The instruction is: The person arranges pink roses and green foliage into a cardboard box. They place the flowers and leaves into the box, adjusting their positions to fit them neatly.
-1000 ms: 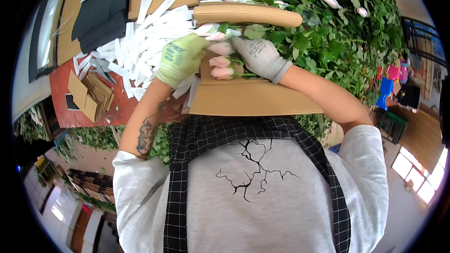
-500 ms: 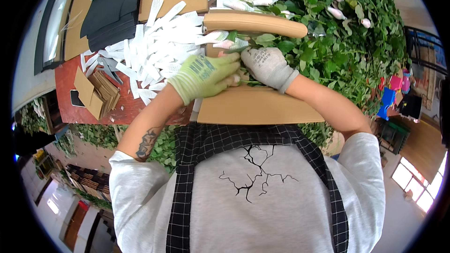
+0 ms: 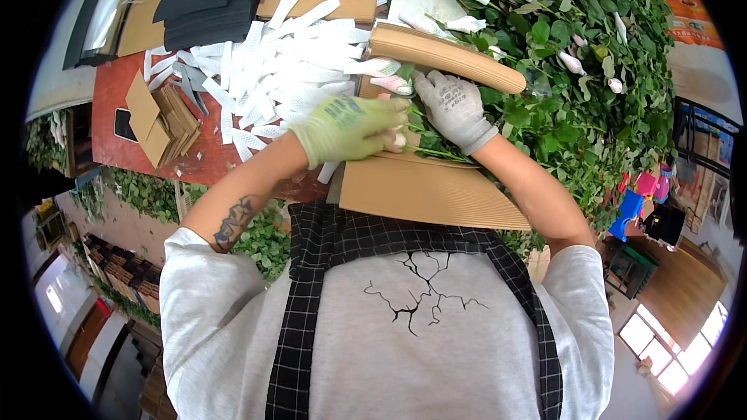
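My left hand (image 3: 354, 129), in a pale green glove and slightly blurred, lies with fingers stretched out over pinkish rose heads (image 3: 399, 141) on a ribbed cardboard sheet (image 3: 432, 190). My right hand (image 3: 454, 111), in a grey-white glove, is curled closed around rose stems beside them; its fingertips are partly hidden. Green stems (image 3: 440, 145) run out below it. Just beyond my hands, two roses in white net sleeves (image 3: 391, 84) point left. Behind them a rolled-over cardboard flap (image 3: 447, 57) crosses the work.
Many loose white net sleeves (image 3: 272, 70) are heaped on the red table (image 3: 109, 120) at left, beside grey scissors (image 3: 189, 87), folded cardboard pieces (image 3: 162, 128) and a phone (image 3: 124, 124). Black sheets (image 3: 214, 0) lie behind. Leafy roses (image 3: 560, 39) are piled at right.
The view has shifted, so the table and cardboard appear moved and tilted. My left hand stays over the rose heads; my right hand stays at the stems, more of which now show below it.
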Tool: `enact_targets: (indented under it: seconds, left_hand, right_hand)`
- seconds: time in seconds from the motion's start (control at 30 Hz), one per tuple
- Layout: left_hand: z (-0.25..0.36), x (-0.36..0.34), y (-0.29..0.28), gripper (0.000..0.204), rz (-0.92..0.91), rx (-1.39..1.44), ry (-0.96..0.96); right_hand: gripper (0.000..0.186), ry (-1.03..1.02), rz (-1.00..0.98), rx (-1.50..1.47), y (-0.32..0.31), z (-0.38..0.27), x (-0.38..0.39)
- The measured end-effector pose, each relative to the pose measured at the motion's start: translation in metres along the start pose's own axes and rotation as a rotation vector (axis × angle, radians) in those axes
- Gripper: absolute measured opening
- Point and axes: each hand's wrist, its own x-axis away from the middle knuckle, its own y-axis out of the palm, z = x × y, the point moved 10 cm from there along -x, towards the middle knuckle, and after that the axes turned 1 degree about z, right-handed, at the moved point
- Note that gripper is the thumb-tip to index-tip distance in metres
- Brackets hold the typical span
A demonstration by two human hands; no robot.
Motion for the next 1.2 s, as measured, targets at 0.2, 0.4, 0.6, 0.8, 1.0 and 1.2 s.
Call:
enact_targets:
  seconds: [0.2, 0.4, 0.6, 0.8, 1.0, 1.2]
  left_hand:
    - [-0.028, -0.009, -0.028, 0.024, 0.3, -0.337, -0.019]
    - [-0.029, -0.011, -0.022, 0.016, 0.427, -0.51, 0.084]
    - [-0.027, -0.001, -0.046, 0.016, 0.393, -0.47, 0.029]
    - [-0.053, 0.046, -0.092, 0.031, 0.352, -0.446, -0.335]
    - [0.014, -0.005, -0.022, 0.039, 0.012, -0.226, 0.026]
    - [0.008, -0.003, 0.01, 0.045, -0.105, -0.217, -0.124]
  right_hand:
    - [0.036, 0.019, -0.056, -0.001, 0.008, 0.001, 0.0]
    - [0.033, 0.011, 0.02, -0.042, 0.01, 0.001, 0.004]
    - [0.033, 0.061, -0.023, -0.129, 0.022, 0.007, 0.005]
    - [0.033, 0.044, -0.091, -0.124, 0.014, 0.001, 0.0]
    - [0.027, -0.045, 0.001, -0.069, 0.005, -0.005, 0.003]
    - [0.032, 0.051, 0.089, 0.1, -0.026, -0.004, -0.007]
